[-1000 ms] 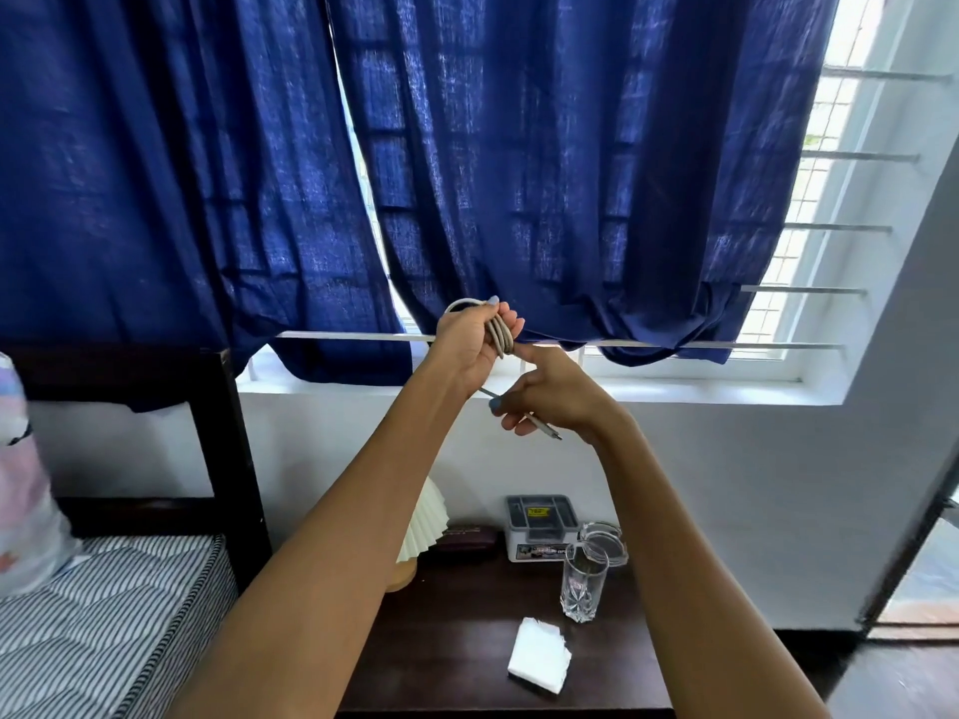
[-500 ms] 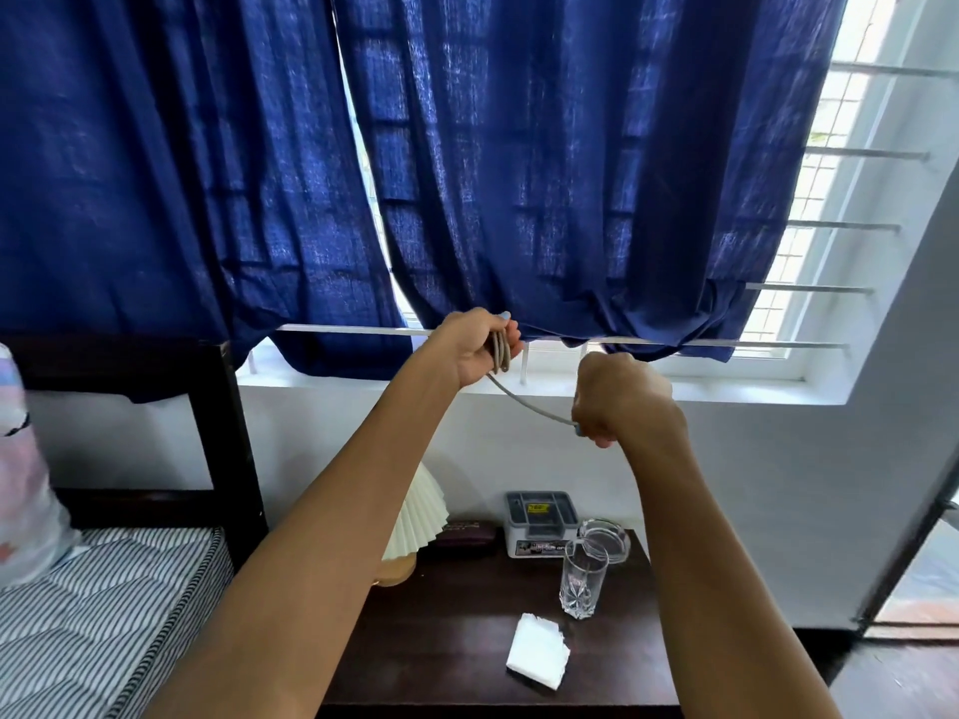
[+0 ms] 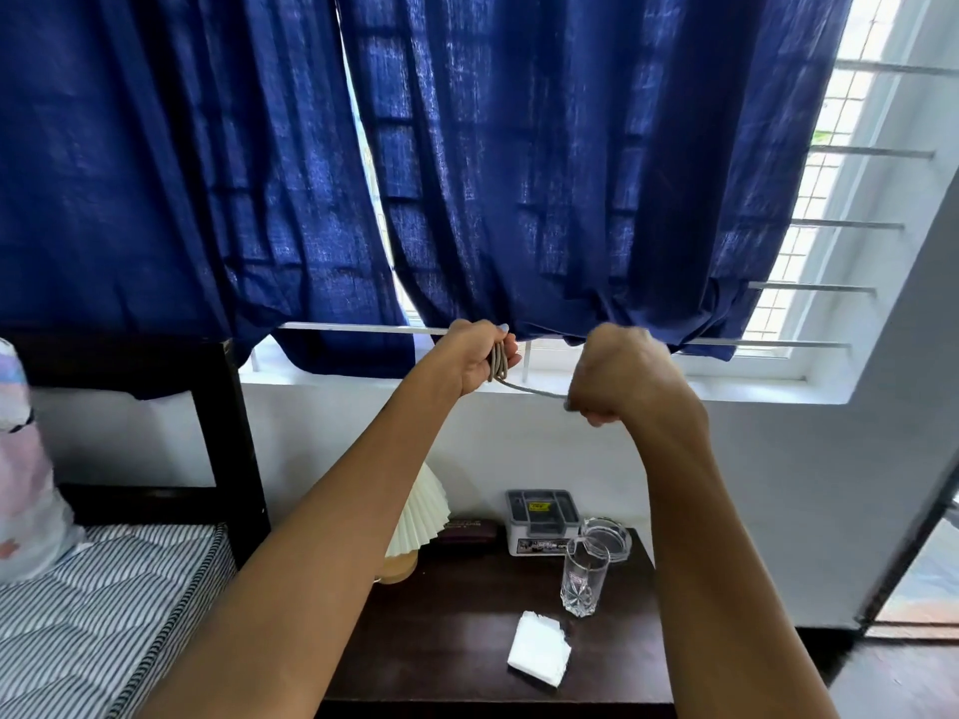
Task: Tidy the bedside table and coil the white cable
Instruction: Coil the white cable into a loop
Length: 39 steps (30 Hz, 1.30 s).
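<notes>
The left hand (image 3: 475, 360) grips the coiled white cable (image 3: 499, 361), fingers pressed around its loops. The free tail runs right and slightly down into the right hand (image 3: 617, 378), fisted on it, high above the counter (image 3: 467, 640).

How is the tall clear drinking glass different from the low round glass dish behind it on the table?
The tall clear drinking glass stands narrow and high with a faceted, cut-pattern base; the low round glass dish is wide, shallow and thick-walled. The drinking glass stands nearer the table's front, close to the folded white tissue; the dish sits at the back beside the grey plastic box. Both are transparent and upright on the dark wooden bedside table.
</notes>
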Motion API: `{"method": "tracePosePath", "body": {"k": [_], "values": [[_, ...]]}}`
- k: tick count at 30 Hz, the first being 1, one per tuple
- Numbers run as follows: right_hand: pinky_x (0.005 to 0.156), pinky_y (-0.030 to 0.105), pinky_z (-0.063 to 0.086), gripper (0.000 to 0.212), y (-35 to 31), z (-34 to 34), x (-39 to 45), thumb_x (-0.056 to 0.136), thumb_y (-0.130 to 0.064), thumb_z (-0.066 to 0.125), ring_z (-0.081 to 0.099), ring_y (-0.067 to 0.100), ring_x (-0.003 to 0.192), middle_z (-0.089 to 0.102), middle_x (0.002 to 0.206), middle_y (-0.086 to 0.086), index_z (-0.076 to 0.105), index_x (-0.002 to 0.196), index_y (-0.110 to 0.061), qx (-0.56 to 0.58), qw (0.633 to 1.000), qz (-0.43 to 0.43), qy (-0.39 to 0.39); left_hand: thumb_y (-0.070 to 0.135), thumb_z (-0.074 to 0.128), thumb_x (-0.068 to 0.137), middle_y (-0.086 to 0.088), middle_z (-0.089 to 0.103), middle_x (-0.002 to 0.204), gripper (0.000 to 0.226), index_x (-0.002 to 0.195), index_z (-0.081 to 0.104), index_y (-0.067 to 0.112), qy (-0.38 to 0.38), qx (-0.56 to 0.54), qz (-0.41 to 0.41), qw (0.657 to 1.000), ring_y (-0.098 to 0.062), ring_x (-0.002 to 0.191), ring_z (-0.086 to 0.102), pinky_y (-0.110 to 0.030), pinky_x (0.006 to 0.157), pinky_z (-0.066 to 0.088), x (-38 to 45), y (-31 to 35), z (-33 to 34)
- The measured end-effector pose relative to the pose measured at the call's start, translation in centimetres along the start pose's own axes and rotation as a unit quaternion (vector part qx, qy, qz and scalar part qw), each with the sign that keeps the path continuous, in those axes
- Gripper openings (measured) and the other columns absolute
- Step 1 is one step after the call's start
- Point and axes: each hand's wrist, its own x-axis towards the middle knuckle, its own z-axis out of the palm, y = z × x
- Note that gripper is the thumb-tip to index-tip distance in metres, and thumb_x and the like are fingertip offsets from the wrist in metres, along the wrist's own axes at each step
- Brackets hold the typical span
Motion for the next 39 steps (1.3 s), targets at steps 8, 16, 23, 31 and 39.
{"method": "tracePosePath", "body": {"k": [8,16,23,31,39], "values": [[0.069,0.036,0.059,0.016,-0.4,-2.3,1.3,0.079,-0.008,0.069,0.067,0.022,0.068,0.064,0.064,-0.005,0.071,0.068,-0.019,0.159,0.967,-0.144,0.134,0.002,0.044,0.096,-0.009,0.051,0.076,0.011,0.096,0.054,-0.003,-0.092,0.141,0.03,0.985,-0.015,0.064,0.05,-0.031,0.079,0.052,-1.4,-1.4,0.9],[0.058,0.019,0.059,0.006,3.0,-1.1,5.5,0.077,-0.014,0.076,0.068,0.009,0.055,0.071,0.071,0.008,0.073,0.08,-0.009,0.355,0.909,-0.163,0.145,0.033,0.029,0.101,-0.005,0.051,0.071,0.051,0.098,0.062,-0.006,-0.23,0.092,-0.02,0.969,-0.013,0.062,0.047,-0.023,0.061,0.051,-3.1,-0.9,0.8],[0.06,0.021,0.056,0.006,4.5,4.6,7.4,0.085,-0.011,0.067,0.065,0.008,0.058,0.071,0.063,-0.003,0.069,0.079,-0.01,0.633,0.77,-0.061,0.045,0.025,0.034,0.101,0.004,0.048,0.054,0.043,0.084,0.068,0.004,-0.248,0.049,0.034,0.967,-0.003,0.045,0.038,-0.016,0.05,0.042,-2.7,-0.3,1.6],[0.076,0.028,0.051,0.026,3.6,8.8,6.8,0.095,-0.007,0.046,0.06,0.017,0.086,0.066,0.094,0.009,0.065,0.111,-0.005,0.708,0.697,-0.028,-0.114,0.026,0.036,0.095,0.008,0.042,0.032,0.043,0.058,0.05,0.009,-0.046,0.01,0.082,0.996,-0.005,0.026,0.037,-0.011,0.033,0.031,-0.8,-2.2,1.3],[0.081,0.03,0.055,0.026,3.0,8.9,6.0,0.093,0.008,0.043,0.063,0.026,0.087,0.066,0.094,0.017,0.058,0.111,-0.004,0.674,0.719,-0.054,-0.162,0.035,0.066,0.083,0.0,0.047,0.051,0.036,0.062,0.049,0.011,0.035,0.045,0.09,0.994,-0.007,0.034,0.048,-0.012,0.035,0.039,-0.4,-2.8,0.7]]}}
